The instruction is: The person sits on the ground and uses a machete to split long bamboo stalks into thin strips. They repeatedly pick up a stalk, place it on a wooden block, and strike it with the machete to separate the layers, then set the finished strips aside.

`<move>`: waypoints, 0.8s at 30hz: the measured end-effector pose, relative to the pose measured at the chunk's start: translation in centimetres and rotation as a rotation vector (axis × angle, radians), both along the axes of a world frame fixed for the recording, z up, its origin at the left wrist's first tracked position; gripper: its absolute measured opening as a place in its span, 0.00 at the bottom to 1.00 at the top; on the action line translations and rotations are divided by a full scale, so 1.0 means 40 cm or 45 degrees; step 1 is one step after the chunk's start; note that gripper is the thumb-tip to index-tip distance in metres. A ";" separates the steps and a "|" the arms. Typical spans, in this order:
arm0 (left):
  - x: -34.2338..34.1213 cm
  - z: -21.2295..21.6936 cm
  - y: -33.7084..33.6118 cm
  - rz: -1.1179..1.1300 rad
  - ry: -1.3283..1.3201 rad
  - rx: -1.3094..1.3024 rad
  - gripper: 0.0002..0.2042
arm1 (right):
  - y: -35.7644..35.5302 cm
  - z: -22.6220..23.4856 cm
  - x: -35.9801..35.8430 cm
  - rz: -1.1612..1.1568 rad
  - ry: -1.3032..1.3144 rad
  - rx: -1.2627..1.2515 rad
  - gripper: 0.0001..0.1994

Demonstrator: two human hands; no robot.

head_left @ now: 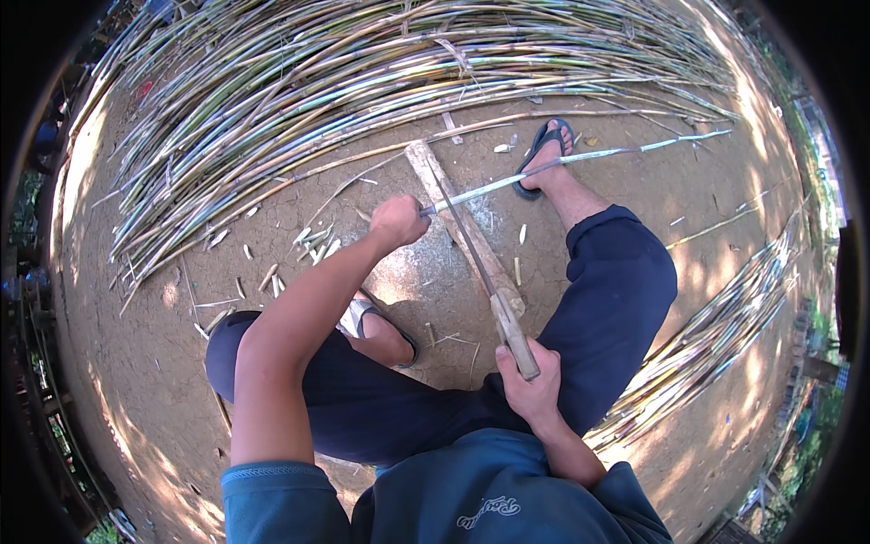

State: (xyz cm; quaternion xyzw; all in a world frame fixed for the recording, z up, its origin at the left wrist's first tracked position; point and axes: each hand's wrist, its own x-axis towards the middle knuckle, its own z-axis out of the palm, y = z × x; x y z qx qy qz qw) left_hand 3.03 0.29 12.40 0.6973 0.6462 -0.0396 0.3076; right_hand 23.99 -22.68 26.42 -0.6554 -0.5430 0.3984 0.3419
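Knife [488,279] gripped in right hand [533,376], held close; cane [580,157] gripped in left hand [400,220], forward, elbow bent.

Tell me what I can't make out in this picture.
All in the head view:
Near end of the stalk: hidden by the left hand.
Whether the knife has nicked it: too small to tell.
Far side of the pile of stalks: cut off by the upper edge.

Earth floor [154,381]: stalks [362,86], wooden beam [492,257], chips [319,238]

Cane [500,186] partly hidden by left fingers [416,221], cane pile [362,77] cropped above
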 end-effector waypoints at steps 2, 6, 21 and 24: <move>-0.003 0.014 -0.006 0.006 0.035 0.036 0.15 | -0.010 0.003 0.000 0.003 0.011 0.005 0.12; 0.012 0.068 -0.006 0.005 0.079 0.146 0.15 | -0.032 0.006 -0.001 0.025 -0.008 0.019 0.10; 0.005 0.105 -0.041 -0.005 0.171 0.227 0.17 | -0.073 -0.002 0.001 0.054 0.070 0.061 0.10; -0.011 0.061 -0.048 -0.028 0.173 0.298 0.17 | -0.070 -0.004 -0.008 0.057 0.083 0.036 0.09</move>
